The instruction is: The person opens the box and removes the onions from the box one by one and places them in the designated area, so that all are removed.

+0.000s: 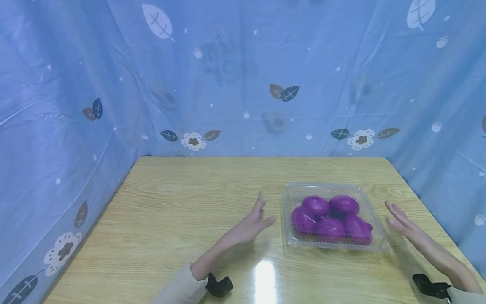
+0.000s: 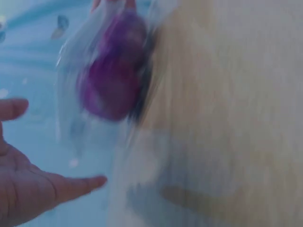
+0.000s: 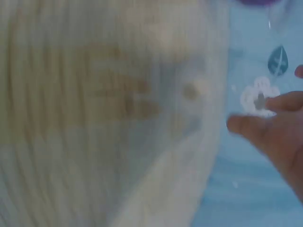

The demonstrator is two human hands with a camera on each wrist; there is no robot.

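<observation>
A clear plastic clamshell box (image 1: 364,192) with several purple onions (image 1: 330,228) inside lies on the right half of the table. To its left, my left hand (image 1: 247,228) hovers with fingers extended and thumb spread, apart from the box. On the box's other side my right hand (image 1: 408,228) is held with its fingers stretched out, also apart from it. Neither hand holds anything. In the left wrist view the onions (image 2: 111,90) show blurred through the plastic, beyond the spread left hand (image 2: 33,189). The right wrist view has the right hand (image 3: 279,127) at its edge.
A wood-grain table (image 1: 171,202) spreads under the hands. Blue curtains (image 1: 243,76) with leaf and flower prints stand behind it and along both sides. A bright light reflection lies on the tabletop near the front. Each wrist wears a black strap-like device (image 1: 219,286).
</observation>
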